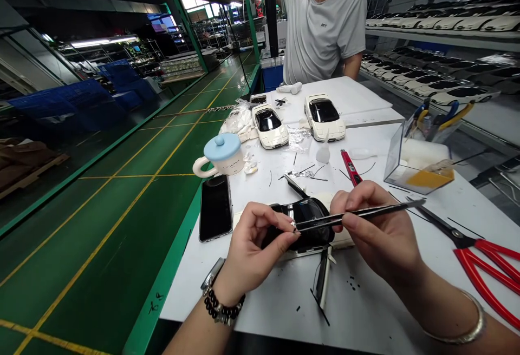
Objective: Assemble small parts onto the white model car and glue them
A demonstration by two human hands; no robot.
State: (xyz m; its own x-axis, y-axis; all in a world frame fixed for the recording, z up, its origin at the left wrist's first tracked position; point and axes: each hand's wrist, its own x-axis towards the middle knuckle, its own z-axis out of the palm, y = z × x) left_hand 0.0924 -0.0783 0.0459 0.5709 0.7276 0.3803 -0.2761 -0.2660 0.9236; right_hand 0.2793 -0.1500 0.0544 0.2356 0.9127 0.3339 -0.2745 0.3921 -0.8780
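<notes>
My right hand [377, 230] grips a pair of dark tweezers [365, 213] between thumb and fingers, their tips pointing left. At those tips, my left hand [258, 241] is closed in a pinch; what sits between thumb and forefinger is too small to make out. Beneath both hands lies a white model car [303, 211] with a black roof and glass, partly hidden by my fingers. Its near door [324, 279] stands swung out towards me, and the far door [296, 187] is swung out too.
Red-handled scissors [479, 252] lie at right, near a clear tool box [422, 165]. A red cutter [350, 166] lies beyond the car. At left are a phone [215, 208] and a lidded mug [222, 155]. Two white model cars [270, 126] stand farther back, before a person [323, 30].
</notes>
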